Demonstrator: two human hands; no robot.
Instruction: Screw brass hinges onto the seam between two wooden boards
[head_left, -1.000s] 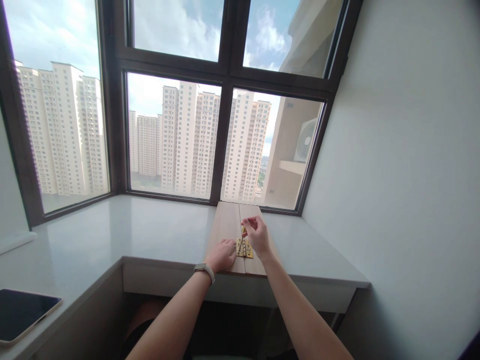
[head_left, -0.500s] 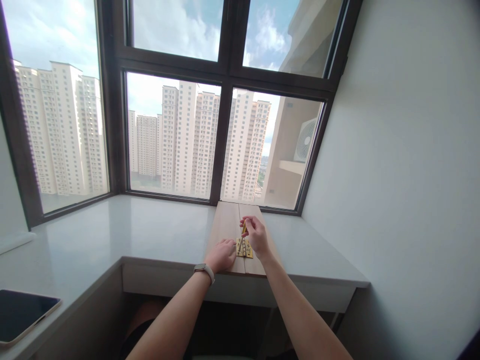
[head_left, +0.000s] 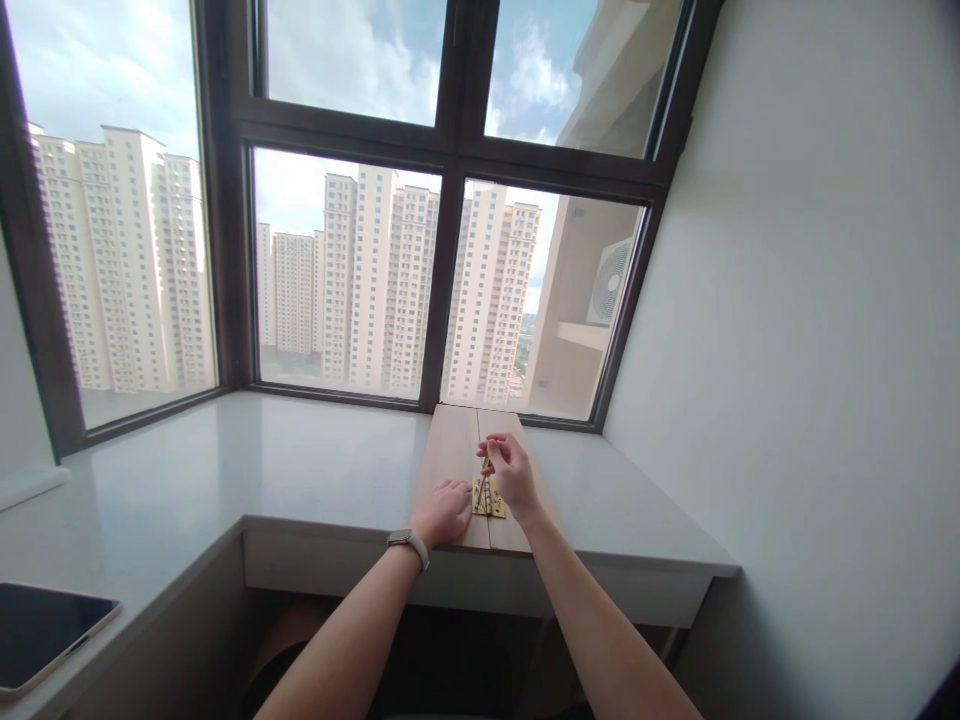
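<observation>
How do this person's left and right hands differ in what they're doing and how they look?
The left hand lies palm down on the wooden boards, while the right hand is raised.
The left hand holds nothing; the right hand pinches a screwdriver.
A watch sits just behind the left hand; none shows behind the right hand.
Both are bare and close to the gold-coloured hinge.

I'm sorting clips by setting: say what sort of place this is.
Probably a window nook in a high-rise flat: dark brown window frame, tall beige apartment towers outside, and a glossy white countertop below.
</observation>
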